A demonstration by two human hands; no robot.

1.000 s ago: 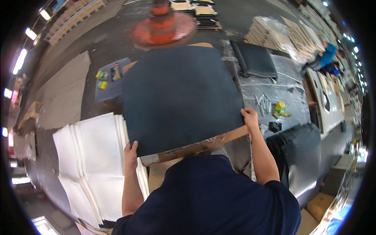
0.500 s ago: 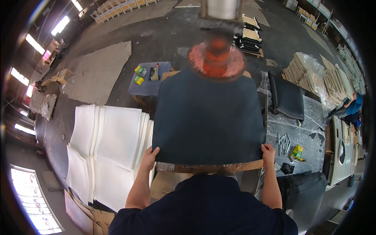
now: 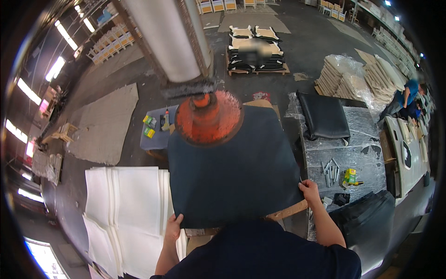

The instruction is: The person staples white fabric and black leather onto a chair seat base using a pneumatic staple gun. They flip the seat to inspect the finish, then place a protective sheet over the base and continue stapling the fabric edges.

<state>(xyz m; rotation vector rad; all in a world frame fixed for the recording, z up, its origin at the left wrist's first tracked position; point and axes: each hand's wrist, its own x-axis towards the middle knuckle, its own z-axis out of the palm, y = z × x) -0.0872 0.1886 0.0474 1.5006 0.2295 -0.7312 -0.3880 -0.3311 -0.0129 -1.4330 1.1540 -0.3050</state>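
Observation:
A dark, smooth sheet of leather-like material [image 3: 232, 179] spreads out in front of me, over a work surface that it mostly hides. My left hand [image 3: 173, 226] is closed on its near left corner, thumb on top. At the near right corner, my right hand [image 3: 309, 190] pinches the edge between thumb and fingers. A round red-orange fixture [image 3: 209, 123] under a post blocks the view of the sheet's far left part. Cardboard [image 3: 288, 210] shows beneath the near right edge.
White padded sheets [image 3: 134, 204] are stacked at left. A plastic-wrapped table [image 3: 320, 156] at right bears a black cushion [image 3: 324, 116], metal bolts [image 3: 331, 172] and a yellow-green box [image 3: 350, 176]. Black sheets [image 3: 364, 228] lie nearer. Beyond, a small table [image 3: 153, 139] holds a glue-type bottle [image 3: 165, 121].
The view has turned, so the sheet and the fixture appear further left and lower. The sheet now looks slanted, its left corner nearer me. Both hands keep hold of the same corners.

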